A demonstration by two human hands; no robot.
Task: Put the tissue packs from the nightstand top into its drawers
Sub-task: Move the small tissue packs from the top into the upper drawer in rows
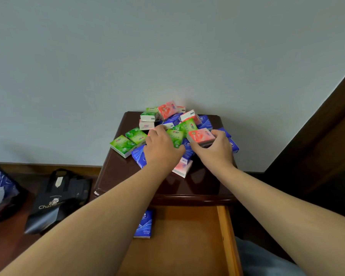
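Right hand [213, 148] gripping red pack [201, 136], left hand [162, 148] seemingly clutching green pack [175, 138]

A plain pale grey-blue wall [167, 46] meets a wooden skirting board [48, 167] and dark floor [6, 240]; at right, seemingly a dark wooden door frame [317, 124].

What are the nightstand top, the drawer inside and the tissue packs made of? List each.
Nightstand top: dark wood, probably lacquered; it reflects light glossily.
Drawer: lighter orange-brown wood or board, matte.
Tissue packs: thin printed plastic film, judging by their slight sheen.
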